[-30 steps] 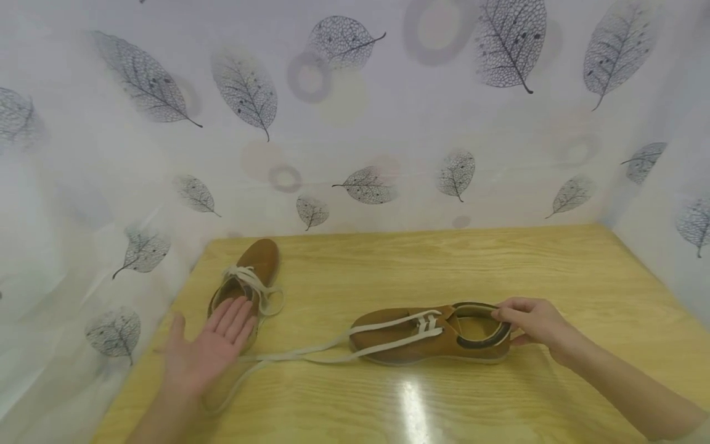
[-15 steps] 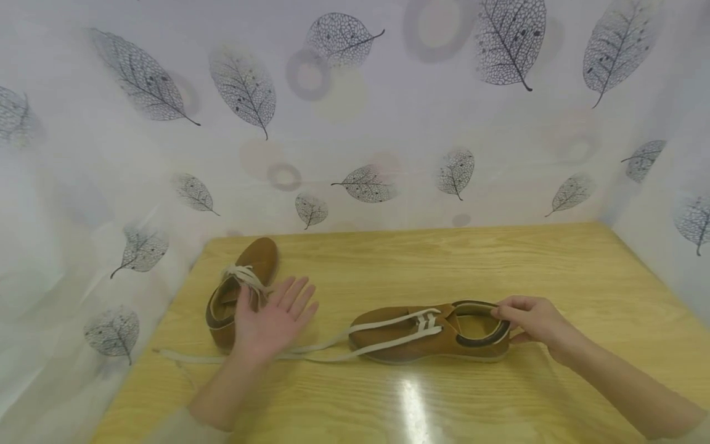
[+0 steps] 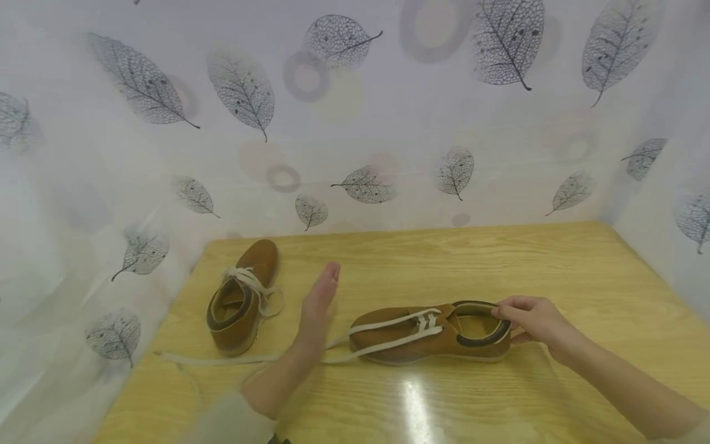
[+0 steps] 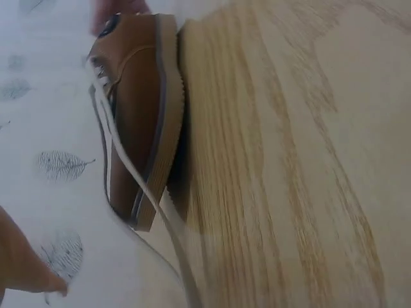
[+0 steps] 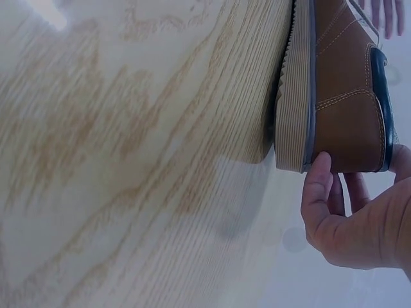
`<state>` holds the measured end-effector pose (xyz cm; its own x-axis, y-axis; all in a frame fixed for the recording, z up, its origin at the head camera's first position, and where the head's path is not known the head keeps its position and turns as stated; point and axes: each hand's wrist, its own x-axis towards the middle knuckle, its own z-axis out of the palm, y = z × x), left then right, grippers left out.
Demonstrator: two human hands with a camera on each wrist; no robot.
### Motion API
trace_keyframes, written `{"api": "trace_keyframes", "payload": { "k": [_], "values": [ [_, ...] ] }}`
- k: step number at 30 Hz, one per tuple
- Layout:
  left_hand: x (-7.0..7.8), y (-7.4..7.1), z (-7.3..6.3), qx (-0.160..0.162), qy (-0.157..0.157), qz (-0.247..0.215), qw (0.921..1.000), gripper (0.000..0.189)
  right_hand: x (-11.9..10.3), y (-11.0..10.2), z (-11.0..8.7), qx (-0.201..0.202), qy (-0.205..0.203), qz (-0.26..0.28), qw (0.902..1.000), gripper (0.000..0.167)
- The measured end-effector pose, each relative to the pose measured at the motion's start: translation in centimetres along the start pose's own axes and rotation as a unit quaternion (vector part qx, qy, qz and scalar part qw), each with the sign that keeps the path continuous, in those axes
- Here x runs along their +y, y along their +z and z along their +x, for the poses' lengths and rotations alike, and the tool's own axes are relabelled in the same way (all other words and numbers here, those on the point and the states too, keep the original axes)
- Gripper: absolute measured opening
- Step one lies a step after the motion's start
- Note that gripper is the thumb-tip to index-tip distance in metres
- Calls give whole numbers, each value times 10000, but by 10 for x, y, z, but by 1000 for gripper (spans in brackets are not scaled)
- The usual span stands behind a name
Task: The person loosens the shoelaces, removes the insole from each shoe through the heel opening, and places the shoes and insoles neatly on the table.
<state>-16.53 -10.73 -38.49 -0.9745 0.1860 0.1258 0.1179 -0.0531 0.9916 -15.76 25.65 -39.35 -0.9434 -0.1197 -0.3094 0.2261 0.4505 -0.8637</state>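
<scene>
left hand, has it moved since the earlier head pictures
Yes: in the head view, the left hand has moved rightward, from overlapping the left-side shoe to the gap between it and the other shoe.

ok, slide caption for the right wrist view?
Right hand holds a brown shoe by its heel, wood-grain table in view.

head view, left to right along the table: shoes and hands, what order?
Shoe → left hand → other shoe, laces stretched out leftward → right hand, gripping that shoe's heel end. Laces left out of the order: they run behind the left forearm.
</scene>
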Motion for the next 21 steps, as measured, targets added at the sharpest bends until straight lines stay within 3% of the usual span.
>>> {"api": "trace_keyframes", "payload": {
  "k": [1, 2, 3, 4, 6, 7, 8, 11, 13, 16, 18, 21],
  "values": [
    [0, 5, -3, -91, 456, 715, 9964, 73, 0, 0, 0, 3, 16, 1, 10000, 34],
    [-1, 10, -6, -163, 1007, 1518, 9831, 77, 0, 0, 0, 16, 33, 16, 10000, 34],
    [-2, 15, -9, -179, 1564, 2280, 9608, 82, 0, 1, 0, 39, 54, 25, 10000, 33],
    [0, 20, -11, -215, 2013, 2961, 9335, 88, 0, 1, 0, 56, 70, 28, 10000, 33],
    [2, 29, -13, -258, 2622, 4269, 8651, 99, 1, 2, 1, 69, 73, 39, 9999, 33],
    [3, 34, -12, -275, 2782, 4860, 8280, 104, 1, 1, 1, 83, 67, 42, 9999, 32],
    [3, 38, -11, -355, 2759, 5345, 7981, 106, 1, 1, 1, 96, 66, 47, 9999, 32],
    [2, 50, -9, -759, 2252, 6417, 7292, 116, 1, 1, 1, 66, 40, 35, 10000, 32],
    [-2, 56, -6, -1021, 1873, 6831, 6985, 122, 1, 1, 1, 47, 27, 16, 10000, 33],
    [-9, 61, -3, -1234, 1578, 7206, 6638, 124, 0, 1, 0, -22, -17, -41, 10000, 34],
    [-14, 63, -1, -1309, 1449, 7343, 6502, 126, 0, 0, 0, -58, -62, -66, 9999, 35],
    [-22, 65, 1, -1365, 1269, 7434, 6423, 128, -1, 0, 0, -77, -114, -82, 9999, 35]
  ]
}}
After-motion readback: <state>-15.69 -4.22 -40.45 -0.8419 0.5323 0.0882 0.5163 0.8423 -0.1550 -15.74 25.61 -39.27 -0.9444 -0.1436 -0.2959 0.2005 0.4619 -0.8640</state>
